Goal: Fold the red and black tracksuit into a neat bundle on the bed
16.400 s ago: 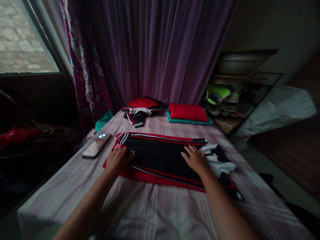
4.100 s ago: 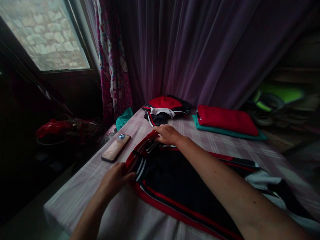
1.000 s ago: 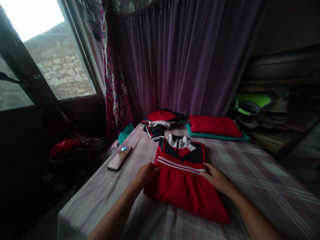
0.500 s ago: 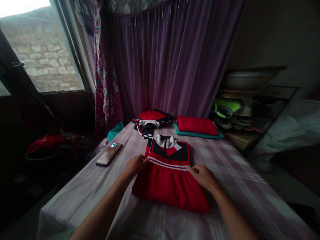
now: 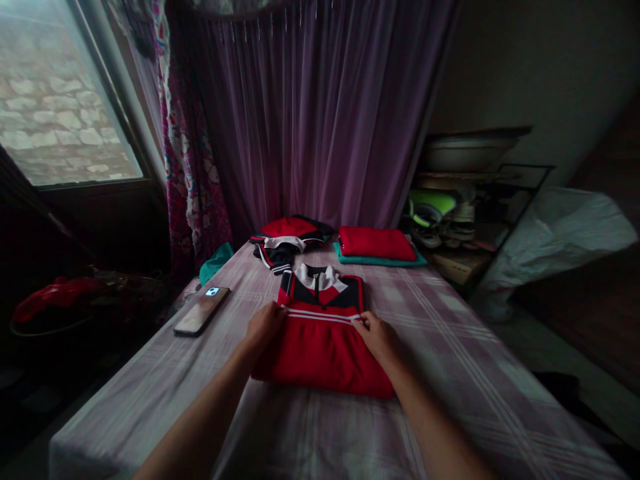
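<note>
A red jacket (image 5: 320, 353) with a navy yoke, white collar, short zip and two white stripes lies folded on the checked tablecloth, collar pointing away from me. My left hand (image 5: 266, 325) is closed on its left edge at the end of the stripes, the fingertips partly hidden. At the right end of those stripes, my right hand (image 5: 376, 335) pinches the red cloth between thumb and fingers. Below the hands, the red lower part spreads towards me with soft creases.
A phone (image 5: 202, 312) lies face down to the left. Behind the jacket are a loosely heaped red and navy garment (image 5: 293, 233) and a folded red cloth (image 5: 377, 243) on a teal one (image 5: 420, 260). A shoe rack (image 5: 460, 207) stands beyond the table's right side.
The camera view has swung to the right, so everything appears further left. Both hands stay at the stripe ends, with the fingers closed more firmly on the jacket.
</note>
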